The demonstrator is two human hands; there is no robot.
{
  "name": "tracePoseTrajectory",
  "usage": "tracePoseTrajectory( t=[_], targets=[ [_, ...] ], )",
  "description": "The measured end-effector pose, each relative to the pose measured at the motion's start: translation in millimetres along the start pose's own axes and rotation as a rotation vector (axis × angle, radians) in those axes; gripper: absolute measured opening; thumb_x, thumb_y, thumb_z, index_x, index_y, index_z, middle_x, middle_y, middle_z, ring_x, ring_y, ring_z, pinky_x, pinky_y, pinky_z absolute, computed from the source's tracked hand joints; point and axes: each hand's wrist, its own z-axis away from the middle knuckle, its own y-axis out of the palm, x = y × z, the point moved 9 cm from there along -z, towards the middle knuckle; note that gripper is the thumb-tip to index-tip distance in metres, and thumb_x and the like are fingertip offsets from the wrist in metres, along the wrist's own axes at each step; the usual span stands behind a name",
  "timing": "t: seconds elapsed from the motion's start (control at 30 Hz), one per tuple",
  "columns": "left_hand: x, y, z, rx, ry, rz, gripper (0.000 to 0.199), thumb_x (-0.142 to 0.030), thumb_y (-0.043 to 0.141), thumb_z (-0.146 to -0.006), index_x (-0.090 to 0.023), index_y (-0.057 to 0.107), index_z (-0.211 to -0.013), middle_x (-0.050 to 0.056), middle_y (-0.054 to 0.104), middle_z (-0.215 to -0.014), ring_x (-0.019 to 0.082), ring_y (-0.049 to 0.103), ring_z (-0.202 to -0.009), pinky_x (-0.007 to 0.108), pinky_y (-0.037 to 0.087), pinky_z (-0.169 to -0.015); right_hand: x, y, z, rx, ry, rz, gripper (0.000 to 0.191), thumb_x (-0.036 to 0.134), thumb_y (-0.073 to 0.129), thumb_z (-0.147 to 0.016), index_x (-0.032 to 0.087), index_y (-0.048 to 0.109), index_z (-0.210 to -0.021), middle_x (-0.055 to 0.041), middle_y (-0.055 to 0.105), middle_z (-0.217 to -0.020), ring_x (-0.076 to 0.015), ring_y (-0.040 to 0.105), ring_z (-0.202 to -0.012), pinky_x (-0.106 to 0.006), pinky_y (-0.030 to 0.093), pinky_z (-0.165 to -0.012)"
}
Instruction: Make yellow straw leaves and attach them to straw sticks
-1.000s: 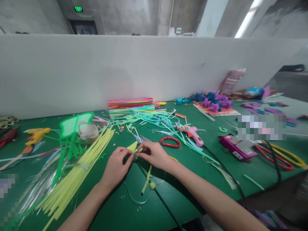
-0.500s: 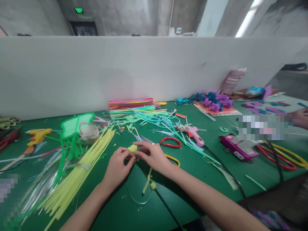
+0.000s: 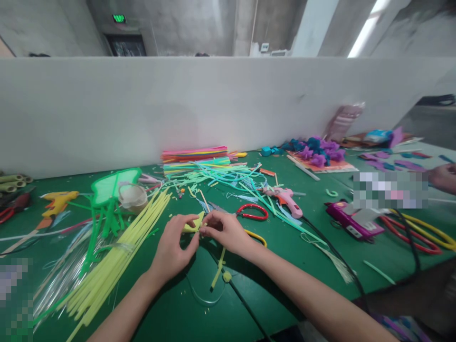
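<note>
Between my two hands is a small pale-yellow folded piece (image 3: 193,225), partly hidden by the fingers. My left hand (image 3: 175,246) pinches it from the left side. My right hand (image 3: 225,232) has its thumb and fingertips pressed together at the piece's right edge. Scissors with a red and a yellow handle (image 3: 252,212) lie just beyond and beside my right hand. Below the hands, a yellow strip (image 3: 218,271) and a small yellow ball (image 3: 227,276) rest on the green table (image 3: 171,311), near a clear thread.
A bundle of yellow strips (image 3: 121,256) lies at left, beside a green winged shape (image 3: 116,185) and a yellow glue gun (image 3: 59,202). Toward the right are a pink glue gun (image 3: 290,202) with a black cable and a magenta device (image 3: 354,221). Another person's hand (image 3: 443,178) is at far right.
The yellow piece now shows a pointed, flatter face between the hands. My left fingers have spread a little, and my right fingers have curled in closer. The view has shifted slightly.
</note>
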Motion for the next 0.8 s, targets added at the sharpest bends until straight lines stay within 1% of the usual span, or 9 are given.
tracePoseTrajectory(
  t=[0.07,0.13,0.23,0.37,0.43,0.53,0.63,0.73,0.8],
  targets=[
    [-10.2,0.2,0.8,0.022,0.080,0.021,0.034,-0.016,0.051,-0.085,-0.023,0.053,-0.118,0.006,0.061,-0.101,0.022,0.056,-0.097,0.038,0.044,-0.088,3.0,1.5,1.0,0.015,-0.016,0.008,0.015,0.030,0.068,-0.077,0.018,0.060,-0.083,0.0005,0.066,-0.074,-0.0145,0.065,-0.070,-0.027,0.051,-0.066],
    [-15.0,-0.4,1.4,0.021,0.122,0.000,0.026,-0.015,0.052,-0.086,-0.023,0.057,-0.110,0.006,0.062,-0.100,0.022,0.056,-0.097,0.038,0.044,-0.088,7.1,2.0,1.8,0.017,-0.034,0.040,0.013,0.027,0.066,-0.078,0.018,0.061,-0.083,0.0006,0.066,-0.073,-0.0136,0.064,-0.068,-0.025,0.050,-0.064],
    [-14.7,-4.4,2.2,-0.034,0.152,-0.060,0.010,-0.018,0.056,-0.087,-0.022,0.060,-0.096,0.005,0.063,-0.091,0.021,0.057,-0.092,0.036,0.045,-0.085,12.9,2.4,2.5,0.014,-0.056,0.102,0.010,0.026,0.066,-0.078,0.017,0.062,-0.081,0.0004,0.065,-0.071,-0.0129,0.062,-0.065,-0.024,0.047,-0.060],
    [-11.7,-6.9,3.7,-0.059,0.195,-0.168,0.006,-0.019,0.057,-0.088,-0.021,0.057,-0.093,0.004,0.064,-0.089,0.021,0.057,-0.090,0.039,0.043,-0.089,14.3,2.9,3.8,0.021,-0.055,0.120,0.010,0.026,0.065,-0.080,0.017,0.060,-0.081,-0.0001,0.065,-0.071,-0.0138,0.063,-0.067,-0.024,0.048,-0.061],
    [-8.9,-8.2,3.9,-0.050,0.192,-0.216,0.004,-0.019,0.056,-0.089,-0.021,0.056,-0.093,0.004,0.064,-0.089,0.021,0.057,-0.090,0.040,0.041,-0.090,12.6,2.5,4.6,0.022,-0.051,0.120,0.009,0.026,0.064,-0.081,0.018,0.059,-0.083,-0.0006,0.066,-0.073,-0.0147,0.064,-0.069,-0.025,0.049,-0.064],
    [-2.1,-9.8,3.5,-0.013,0.148,-0.232,0.002,-0.022,0.055,-0.090,-0.021,0.055,-0.090,0.004,0.063,-0.087,0.022,0.057,-0.089,0.040,0.042,-0.087,10.3,1.1,5.6,0.021,-0.057,0.129,0.006,0.023,0.059,-0.084,0.019,0.056,-0.086,-0.0015,0.066,-0.077,-0.0157,0.066,-0.073,-0.028,0.050,-0.068],
    [6.3,-12.4,3.4,0.009,0.083,-0.214,0.008,-0.026,0.054,-0.091,-0.020,0.055,-0.085,0.003,0.062,-0.084,0.022,0.057,-0.087,0.038,0.044,-0.083,9.8,-2.0,5.5,0.013,-0.062,0.170,0.001,0.020,0.054,-0.087,0.019,0.054,-0.086,-0.0020,0.066,-0.078,-0.0157,0.066,-0.074,-0.028,0.050,-0.068],
    [15.3,-15.5,3.2,0.009,0.035,-0.196,0.010,-0.029,0.053,-0.091,-0.020,0.057,-0.091,0.003,0.064,-0.085,0.021,0.057,-0.086,0.037,0.045,-0.082,12.1,-7.1,4.8,-0.008,-0.075,0.269,0.002,0.017,0.053,-0.086,0.019,0.054,-0.086,-0.0016,0.066,-0.078,-0.0151,0.064,-0.073,-0.026,0.048,-0.066],
    [18.2,-12.7,3.0,0.058,0.058,-0.207,0.013,-0.029,0.053,-0.092,-0.020,0.061,-0.096,0.004,0.066,-0.088,0.021,0.058,-0.087,0.037,0.045,-0.082,15.1,-11.0,4.6,-0.026,-0.094,0.360,0.004,0.016,0.054,-0.086,0.019,0.057,-0.088,-0.0013,0.066,-0.079,-0.0145,0.063,-0.072,-0.025,0.047,-0.065]
  ],
)
